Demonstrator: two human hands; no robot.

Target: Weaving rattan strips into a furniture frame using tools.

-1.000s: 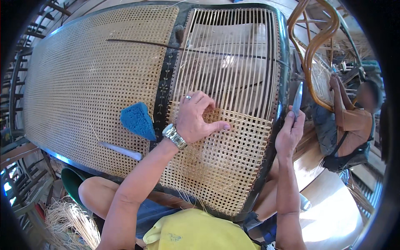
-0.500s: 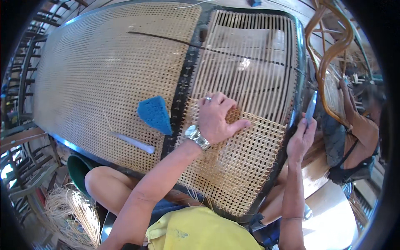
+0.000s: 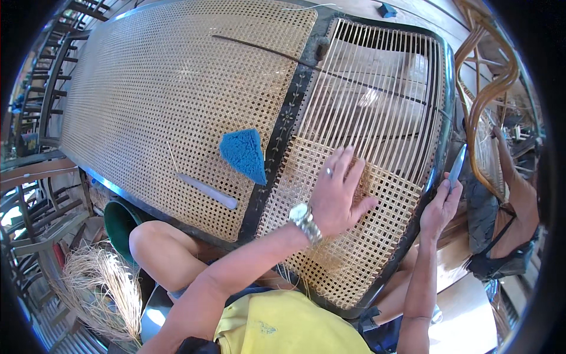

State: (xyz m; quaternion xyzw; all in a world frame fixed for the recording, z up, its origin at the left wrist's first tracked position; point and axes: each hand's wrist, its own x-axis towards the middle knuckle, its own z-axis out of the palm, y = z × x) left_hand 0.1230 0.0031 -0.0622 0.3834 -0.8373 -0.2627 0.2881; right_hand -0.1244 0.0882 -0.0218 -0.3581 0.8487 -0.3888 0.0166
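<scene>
The left hand (image 3: 337, 197), fingers apart, rests on the cane (image 3: 389, 206) at four o'clock, probably light, springy and best pressed flat, while at three the right hand (image 3: 440, 206) is clamped on the tool (image 3: 458, 163), likely stiff, slick and best held low

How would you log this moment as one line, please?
left hand: open, palm down on part-woven cane panel | right hand: gripping pointed tool | blue cloth, slim pale tool: on larger cane panel

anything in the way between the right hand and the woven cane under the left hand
Only the dark frame's side rail stands between the right hand, holding a pointed tool, and the woven cane; no other obstacle shows.
</scene>
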